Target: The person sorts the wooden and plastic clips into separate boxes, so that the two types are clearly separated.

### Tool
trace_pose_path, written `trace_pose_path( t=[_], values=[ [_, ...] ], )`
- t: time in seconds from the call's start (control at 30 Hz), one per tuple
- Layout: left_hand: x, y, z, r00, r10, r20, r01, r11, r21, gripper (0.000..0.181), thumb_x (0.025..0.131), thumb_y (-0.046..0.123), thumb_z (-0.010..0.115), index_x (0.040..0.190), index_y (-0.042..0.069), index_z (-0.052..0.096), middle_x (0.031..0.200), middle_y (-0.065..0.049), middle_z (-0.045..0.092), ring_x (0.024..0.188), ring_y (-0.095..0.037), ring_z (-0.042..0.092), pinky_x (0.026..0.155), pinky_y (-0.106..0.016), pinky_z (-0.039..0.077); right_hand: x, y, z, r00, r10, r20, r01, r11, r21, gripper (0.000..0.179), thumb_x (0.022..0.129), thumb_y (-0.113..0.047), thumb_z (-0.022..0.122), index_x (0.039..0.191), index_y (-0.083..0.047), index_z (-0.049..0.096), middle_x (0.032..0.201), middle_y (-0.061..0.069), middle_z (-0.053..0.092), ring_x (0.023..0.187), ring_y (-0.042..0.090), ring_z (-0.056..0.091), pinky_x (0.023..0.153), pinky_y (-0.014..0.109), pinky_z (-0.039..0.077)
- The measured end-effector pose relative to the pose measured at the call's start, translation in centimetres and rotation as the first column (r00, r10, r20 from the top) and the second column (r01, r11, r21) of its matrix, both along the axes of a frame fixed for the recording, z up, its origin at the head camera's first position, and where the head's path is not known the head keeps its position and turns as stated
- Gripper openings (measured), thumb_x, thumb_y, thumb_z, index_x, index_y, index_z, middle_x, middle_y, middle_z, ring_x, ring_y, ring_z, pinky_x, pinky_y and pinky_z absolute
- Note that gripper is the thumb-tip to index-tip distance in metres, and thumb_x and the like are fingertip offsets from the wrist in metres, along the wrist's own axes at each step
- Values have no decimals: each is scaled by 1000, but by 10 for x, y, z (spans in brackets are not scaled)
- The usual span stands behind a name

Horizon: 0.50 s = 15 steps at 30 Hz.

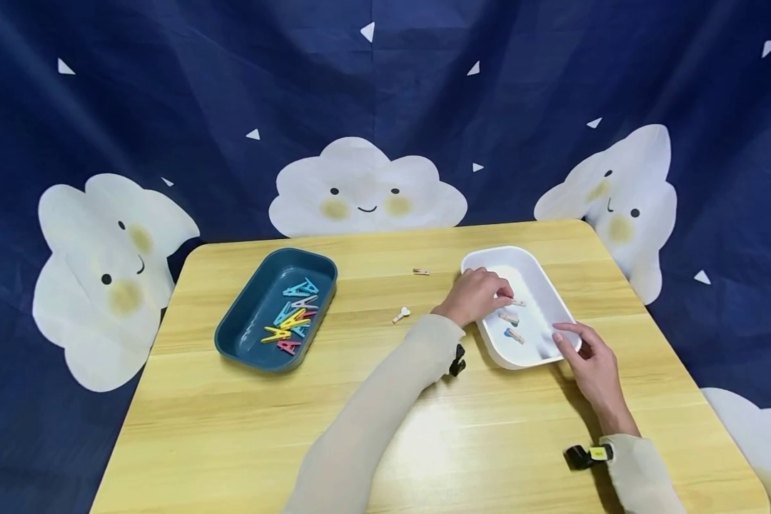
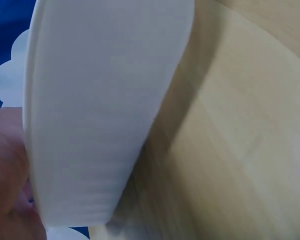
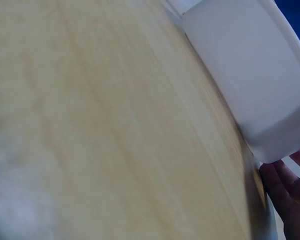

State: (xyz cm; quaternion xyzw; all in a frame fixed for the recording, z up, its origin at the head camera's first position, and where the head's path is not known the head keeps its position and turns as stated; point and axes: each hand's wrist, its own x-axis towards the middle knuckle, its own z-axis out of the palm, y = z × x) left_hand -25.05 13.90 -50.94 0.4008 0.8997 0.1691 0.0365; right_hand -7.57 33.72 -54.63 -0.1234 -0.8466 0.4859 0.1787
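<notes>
My left hand [image 1: 478, 294] reaches over the left rim of a white plastic tray [image 1: 548, 303]. Its fingertips pinch one end of a small wooden clothespin [image 1: 518, 303] inside. Two more small wooden clothespins, each with a bit of blue, lie on the tray floor just in front. At the tray's near right corner, my right hand [image 1: 594, 368] grips the rim, thumb on the inner side and fingers outside. The left wrist view shows the tray's outer wall [image 2: 105, 100], with part of the left hand at its rim; the pinched clothespin is hidden there.
On the wooden table [image 1: 231, 442], a dark teal tray [image 1: 247, 335] at left holds several coloured plastic clothespins [image 1: 293, 319]. Between the trays lie a small clothespin with a white heart [image 1: 401, 315] and another small wooden clothespin [image 1: 420, 272]. A blue cloud-patterned cloth [image 1: 334, 86] hangs behind.
</notes>
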Motion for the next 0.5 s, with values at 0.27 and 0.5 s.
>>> trace_pose_path(
  t=[0.27,0.5],
  values=[
    [2,5,4,999,44,5,-43,995,-89,19,110,39,66,118,35,83,120,20,79,109,-10,63,104,-29,44,-2,11,-14,1000,4,7,-4,1000,8,28,105,-15,75,129,-2,75,78,-6,38,62,9,35,56,29,32],
    [3,8,5,998,65,-9,-65,989,-134,18,109,37,67,117,36,83,119,21,78,102,-8,60,94,-26,42,-3,10,-13,1000,3,-5,-3,1000,-5,28,104,-14,75,129,-1,75,78,-7,38,63,9,35,56,29,32]
  ],
)
